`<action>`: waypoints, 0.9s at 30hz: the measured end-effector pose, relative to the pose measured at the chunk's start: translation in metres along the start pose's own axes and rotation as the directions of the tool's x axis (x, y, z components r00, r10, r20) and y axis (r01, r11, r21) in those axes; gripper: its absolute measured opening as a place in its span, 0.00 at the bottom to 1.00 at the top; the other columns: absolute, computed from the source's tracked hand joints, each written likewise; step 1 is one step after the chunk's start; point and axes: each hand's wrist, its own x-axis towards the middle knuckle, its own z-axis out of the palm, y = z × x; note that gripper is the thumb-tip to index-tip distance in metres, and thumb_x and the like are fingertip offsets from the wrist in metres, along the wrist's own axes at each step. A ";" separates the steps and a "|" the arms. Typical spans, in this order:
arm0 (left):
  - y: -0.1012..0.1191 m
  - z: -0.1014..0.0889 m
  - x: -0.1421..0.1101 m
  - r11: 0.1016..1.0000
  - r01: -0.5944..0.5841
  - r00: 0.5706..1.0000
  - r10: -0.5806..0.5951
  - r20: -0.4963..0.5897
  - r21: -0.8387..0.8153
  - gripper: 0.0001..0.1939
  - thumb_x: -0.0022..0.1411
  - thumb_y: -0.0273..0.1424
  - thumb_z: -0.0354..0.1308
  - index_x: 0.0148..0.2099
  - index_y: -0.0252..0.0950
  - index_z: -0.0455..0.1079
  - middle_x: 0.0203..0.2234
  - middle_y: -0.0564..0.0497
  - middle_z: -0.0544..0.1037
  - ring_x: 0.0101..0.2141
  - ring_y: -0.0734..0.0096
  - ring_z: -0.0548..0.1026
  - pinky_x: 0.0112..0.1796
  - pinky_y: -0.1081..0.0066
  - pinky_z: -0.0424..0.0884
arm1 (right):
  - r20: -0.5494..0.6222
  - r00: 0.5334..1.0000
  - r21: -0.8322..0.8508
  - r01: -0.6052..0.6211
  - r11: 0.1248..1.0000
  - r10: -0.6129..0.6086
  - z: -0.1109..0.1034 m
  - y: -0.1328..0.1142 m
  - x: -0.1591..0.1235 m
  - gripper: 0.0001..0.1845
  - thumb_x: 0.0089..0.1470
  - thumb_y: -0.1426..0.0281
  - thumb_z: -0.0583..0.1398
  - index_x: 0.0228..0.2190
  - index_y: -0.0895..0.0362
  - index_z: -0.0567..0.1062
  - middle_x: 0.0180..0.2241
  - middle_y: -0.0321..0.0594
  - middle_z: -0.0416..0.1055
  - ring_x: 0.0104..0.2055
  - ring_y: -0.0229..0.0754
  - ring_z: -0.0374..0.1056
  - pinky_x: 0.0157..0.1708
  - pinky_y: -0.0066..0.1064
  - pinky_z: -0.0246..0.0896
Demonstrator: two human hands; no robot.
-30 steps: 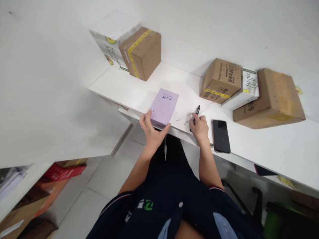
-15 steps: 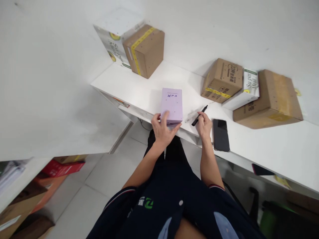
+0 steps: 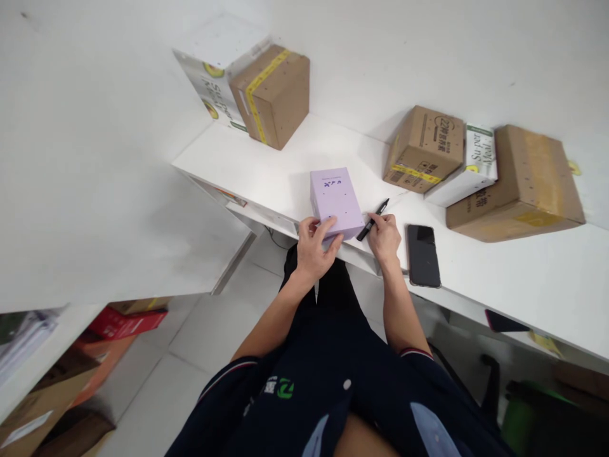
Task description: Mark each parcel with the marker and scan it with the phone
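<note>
Head view: the lilac box is at the front edge of the white tabletop, directly before the person, with handwritten marks on its upper face. The left grip clasps the near left corner of the box: one finger presses on the upper face and the thumb bears on the near end. This hold presumably steadies the box at the edge while leaving most of the upper face uncovered. Whether the near end overhangs or is raised cannot be told.

The right grip, just right of the box, pinches a black marker between thumb and fingers. The marker slants, its near end just beside the box's near right corner. A hold near mid-barrel appears to suit carrying more than writing; whether a cap is fitted cannot be told.

A phone lies flat farther right of the box, apparently set aside within reach. Beyond and right of the box stand a small brown carton, a white carton and a large carton. A yellow-taped carton stands beyond and left. This arrangement seems to leave working room around the box.
</note>
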 end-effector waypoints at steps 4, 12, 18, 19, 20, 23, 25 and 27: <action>-0.012 -0.001 -0.016 0.868 0.308 0.946 -0.321 0.034 -0.390 0.27 0.64 0.51 0.58 0.60 0.43 0.64 0.50 0.43 0.70 0.47 0.63 0.73 0.46 0.62 0.74 | -0.076 0.997 0.175 -0.014 0.984 0.028 0.000 0.004 0.001 0.27 0.57 0.72 0.49 0.53 0.56 0.78 0.43 0.47 0.71 0.41 0.44 0.70 0.44 0.35 0.66; -0.022 0.008 -0.022 0.002 0.843 0.373 -0.723 0.582 -0.538 0.32 0.55 0.62 0.60 0.42 0.36 0.69 0.35 0.44 0.76 0.33 0.65 0.77 0.36 0.65 0.73 | -0.214 0.977 0.606 0.133 0.785 0.000 -0.024 -0.030 -0.019 0.24 0.61 0.54 0.54 0.48 0.56 0.77 0.44 0.47 0.78 0.41 0.43 0.73 0.43 0.37 0.70; -0.011 0.008 -0.017 0.101 0.773 0.504 -0.698 0.509 -0.627 0.31 0.49 0.56 0.69 0.41 0.38 0.66 0.36 0.48 0.76 0.34 0.66 0.78 0.40 0.64 0.73 | 0.029 0.998 0.739 0.018 0.673 -0.058 -0.028 -0.065 -0.027 0.29 0.56 0.52 0.60 0.54 0.54 0.74 0.54 0.48 0.76 0.50 0.47 0.73 0.49 0.41 0.71; -0.010 0.006 -0.017 0.113 0.753 0.525 -0.699 0.486 -0.649 0.31 0.48 0.56 0.70 0.41 0.39 0.65 0.36 0.49 0.76 0.34 0.67 0.79 0.40 0.64 0.74 | 0.039 0.997 0.762 0.013 0.647 -0.065 -0.028 -0.066 -0.028 0.29 0.56 0.52 0.60 0.54 0.54 0.74 0.55 0.47 0.76 0.52 0.47 0.73 0.51 0.42 0.71; -0.010 0.003 -0.017 0.136 0.725 0.555 -0.695 0.456 -0.675 0.31 0.47 0.55 0.71 0.42 0.39 0.65 0.36 0.50 0.76 0.34 0.67 0.79 0.41 0.63 0.75 | 0.041 0.996 0.787 0.021 0.617 -0.085 -0.027 -0.066 -0.029 0.28 0.56 0.53 0.61 0.54 0.54 0.73 0.56 0.47 0.75 0.53 0.47 0.72 0.52 0.42 0.70; -0.013 -0.009 -0.012 0.302 0.598 0.698 -0.651 0.298 -0.742 0.32 0.47 0.51 0.72 0.48 0.43 0.66 0.45 0.49 0.77 0.41 0.65 0.80 0.46 0.62 0.76 | 0.036 0.985 0.861 0.054 0.506 -0.167 -0.025 -0.063 -0.032 0.25 0.55 0.55 0.61 0.52 0.52 0.73 0.54 0.47 0.76 0.53 0.47 0.73 0.50 0.41 0.72; -0.019 -0.018 -0.007 0.474 0.489 0.802 -0.574 0.165 -0.732 0.32 0.49 0.49 0.72 0.53 0.45 0.66 0.53 0.47 0.75 0.51 0.62 0.77 0.51 0.62 0.75 | 0.036 0.983 0.887 0.051 0.459 -0.178 -0.022 -0.061 -0.033 0.22 0.53 0.57 0.62 0.49 0.52 0.73 0.51 0.46 0.77 0.51 0.47 0.74 0.46 0.39 0.73; -0.025 -0.024 -0.001 0.612 0.403 0.873 -0.480 0.085 -0.680 0.33 0.52 0.47 0.71 0.57 0.46 0.66 0.58 0.46 0.73 0.56 0.60 0.74 0.56 0.61 0.72 | 0.028 0.989 0.883 0.045 0.467 -0.147 -0.018 -0.060 -0.034 0.19 0.52 0.59 0.62 0.45 0.52 0.73 0.47 0.45 0.78 0.48 0.45 0.74 0.45 0.39 0.73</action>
